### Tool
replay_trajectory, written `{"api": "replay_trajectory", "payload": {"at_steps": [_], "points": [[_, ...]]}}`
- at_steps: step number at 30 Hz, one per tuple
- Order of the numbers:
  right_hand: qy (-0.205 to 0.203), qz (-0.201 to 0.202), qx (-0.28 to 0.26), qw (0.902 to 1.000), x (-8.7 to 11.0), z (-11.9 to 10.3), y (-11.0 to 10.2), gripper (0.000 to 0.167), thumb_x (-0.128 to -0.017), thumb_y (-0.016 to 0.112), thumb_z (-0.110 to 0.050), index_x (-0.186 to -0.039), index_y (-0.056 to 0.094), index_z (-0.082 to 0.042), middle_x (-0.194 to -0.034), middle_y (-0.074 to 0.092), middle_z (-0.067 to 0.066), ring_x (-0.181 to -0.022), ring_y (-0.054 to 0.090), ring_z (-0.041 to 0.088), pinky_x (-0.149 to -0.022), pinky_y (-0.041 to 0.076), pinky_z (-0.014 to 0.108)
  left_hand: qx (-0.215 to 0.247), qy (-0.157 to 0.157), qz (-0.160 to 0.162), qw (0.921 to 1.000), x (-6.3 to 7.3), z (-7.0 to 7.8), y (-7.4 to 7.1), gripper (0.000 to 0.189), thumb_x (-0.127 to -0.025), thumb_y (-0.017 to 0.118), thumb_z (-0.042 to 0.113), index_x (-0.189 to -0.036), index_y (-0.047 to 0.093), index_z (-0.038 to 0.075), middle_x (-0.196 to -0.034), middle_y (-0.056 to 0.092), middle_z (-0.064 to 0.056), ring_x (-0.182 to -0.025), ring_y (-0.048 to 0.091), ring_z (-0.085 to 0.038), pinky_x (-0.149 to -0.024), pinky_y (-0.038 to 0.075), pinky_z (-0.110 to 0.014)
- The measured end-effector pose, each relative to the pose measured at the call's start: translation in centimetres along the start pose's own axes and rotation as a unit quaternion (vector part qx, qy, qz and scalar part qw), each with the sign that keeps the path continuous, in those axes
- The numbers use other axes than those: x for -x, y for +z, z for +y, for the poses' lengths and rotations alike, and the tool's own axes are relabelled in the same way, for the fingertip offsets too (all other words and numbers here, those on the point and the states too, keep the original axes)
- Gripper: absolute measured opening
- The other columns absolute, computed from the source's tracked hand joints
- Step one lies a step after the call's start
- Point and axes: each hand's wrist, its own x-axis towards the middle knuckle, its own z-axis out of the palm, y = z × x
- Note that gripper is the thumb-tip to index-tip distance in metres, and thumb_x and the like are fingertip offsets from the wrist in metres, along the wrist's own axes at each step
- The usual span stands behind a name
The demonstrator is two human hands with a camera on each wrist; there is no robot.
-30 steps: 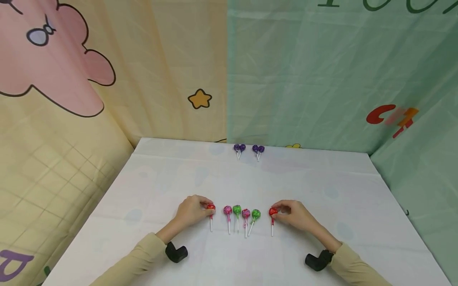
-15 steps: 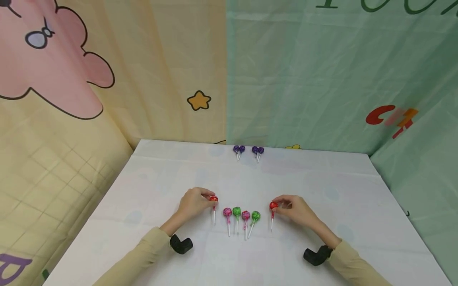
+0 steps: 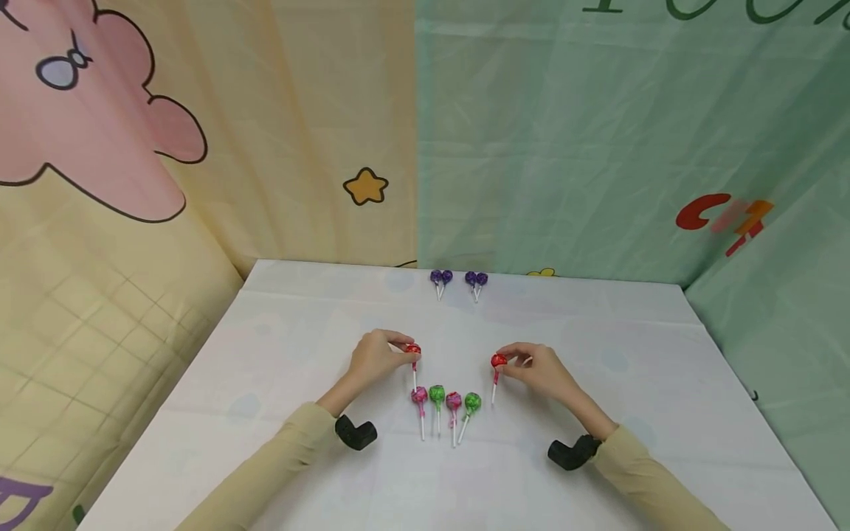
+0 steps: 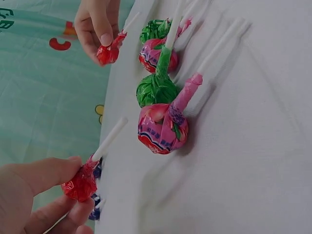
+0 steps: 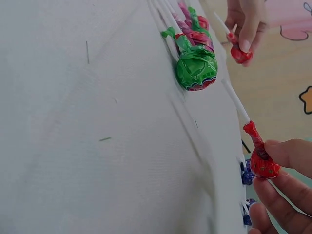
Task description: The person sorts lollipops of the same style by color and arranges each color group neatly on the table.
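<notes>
My left hand [image 3: 378, 358] pinches a red lollipop [image 4: 81, 183] by its wrapped head, its white stick pointing toward me. Opposite, my right hand [image 3: 539, 370] holds another red lollipop [image 5: 263, 164] the same way between thumb and fingers. Between and nearer than the hands, a row lies on the table: a pink lollipop [image 3: 419, 396], a green lollipop [image 3: 437, 394], a second pink lollipop [image 3: 454, 401] and a second green lollipop [image 3: 472, 403]. In the head view, the left red lollipop's stick end comes just above the first pink head.
Two pairs of purple lollipops, a left pair [image 3: 441, 277] and a right pair [image 3: 476, 279], lie at the far edge of the white table [image 3: 299, 310]. Printed curtains [image 3: 564, 147] hang behind it. A black wrist mount [image 3: 356, 433] sits under each forearm.
Both hands have lifted their red lollipops and moved away from me, drawing closer together. The pink, green and purple lollipops stay where they were on the table.
</notes>
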Motion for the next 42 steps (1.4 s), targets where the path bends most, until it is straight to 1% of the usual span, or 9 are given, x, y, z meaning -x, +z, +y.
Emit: {"api": "replay_trajectory", "payload": {"at_steps": [4, 10, 17, 23, 31, 36, 39, 42], "points": [[-0.008, 0.003, -0.002, 1.0000, -0.7, -0.2, 0.3, 0.028, -0.082, 0.075, -0.022, -0.107, 0.072, -0.010, -0.096, 0.071, 0.004, -0.078, 0.055, 0.015, -0.060, 0.044, 0.023, 0.009, 0.005, -0.002, 0.9999, -0.6, 0.4, 0.6, 0.029, -0.076, 0.080, 0.030, -0.101, 0.077, 0.015, -0.085, 0.075, 0.000, -0.074, 0.053, -0.014, -0.060, 0.035, -0.025], [-0.018, 0.005, -0.008, 0.9998, -1.4, -0.6, 0.8, 0.028, -0.082, 0.074, -0.021, -0.107, 0.072, -0.009, -0.096, 0.072, 0.005, -0.077, 0.055, 0.014, -0.058, 0.043, 0.023, 0.019, 0.013, -0.005, 0.9997, -1.0, 0.8, 1.3, 0.027, -0.076, 0.080, 0.031, -0.098, 0.078, 0.016, -0.084, 0.075, 0.001, -0.063, 0.046, -0.012, -0.055, 0.033, -0.024], [-0.018, 0.008, -0.010, 0.9998, -2.1, -0.9, 1.3, 0.028, -0.083, 0.074, -0.021, -0.108, 0.072, -0.008, -0.098, 0.072, 0.006, -0.077, 0.056, 0.013, -0.059, 0.042, 0.023, 0.030, 0.021, -0.013, 0.9992, -1.3, 1.2, 1.8, 0.025, -0.077, 0.079, 0.032, -0.098, 0.077, 0.017, -0.082, 0.074, 0.002, -0.057, 0.046, -0.011, -0.051, 0.033, -0.023], [-0.018, 0.005, -0.017, 0.9997, -2.8, -1.3, 1.6, 0.030, -0.083, 0.075, -0.023, -0.109, 0.072, -0.009, -0.100, 0.071, 0.008, -0.077, 0.055, 0.014, -0.060, 0.042, 0.023, 0.036, 0.021, -0.018, 0.9990, -1.9, 1.3, 2.3, 0.026, -0.078, 0.078, 0.032, -0.100, 0.077, 0.017, -0.083, 0.072, 0.002, -0.059, 0.049, -0.010, -0.052, 0.034, -0.023], [-0.012, 0.005, -0.006, 0.9999, -4.2, -1.6, 2.2, 0.029, -0.083, 0.075, -0.024, -0.108, 0.072, -0.010, -0.100, 0.072, 0.008, -0.076, 0.055, 0.013, -0.059, 0.042, 0.023, 0.042, 0.017, -0.018, 0.9988, -3.1, 1.4, 2.8, 0.028, -0.081, 0.076, 0.032, -0.103, 0.076, 0.015, -0.089, 0.074, 0.000, -0.072, 0.056, -0.012, -0.059, 0.038, -0.024], [-0.008, 0.003, -0.001, 1.0000, -5.3, -2.0, 2.4, 0.030, -0.083, 0.074, -0.025, -0.109, 0.072, -0.010, -0.102, 0.072, 0.008, -0.076, 0.055, 0.015, -0.060, 0.043, 0.025, 0.041, 0.014, -0.005, 0.9990, -4.0, 1.4, 2.9, 0.028, -0.081, 0.076, 0.032, -0.103, 0.076, 0.015, -0.091, 0.075, -0.001, -0.082, 0.063, -0.015, -0.061, 0.041, -0.023], [-0.006, 0.002, 0.000, 1.0000, -6.0, -2.2, 2.5, 0.030, -0.083, 0.074, -0.025, -0.109, 0.072, -0.010, -0.102, 0.072, 0.008, -0.076, 0.056, 0.015, -0.061, 0.043, 0.026, 0.040, 0.012, 0.002, 0.9991, -4.4, 1.3, 3.0, 0.029, -0.081, 0.077, 0.032, -0.103, 0.077, 0.014, -0.091, 0.075, -0.003, -0.081, 0.063, -0.016, -0.060, 0.040, -0.023], [-0.009, 0.004, 0.001, 1.0000, -6.7, -2.3, 2.5, 0.029, -0.083, 0.074, -0.025, -0.108, 0.072, -0.010, -0.101, 0.072, 0.009, -0.076, 0.056, 0.016, -0.062, 0.043, 0.027, 0.039, 0.009, 0.008, 0.9992, -4.9, 1.2, 3.1, 0.029, -0.081, 0.076, 0.032, -0.104, 0.076, 0.013, -0.092, 0.075, -0.004, -0.076, 0.061, -0.016, -0.057, 0.038, -0.022]]}}
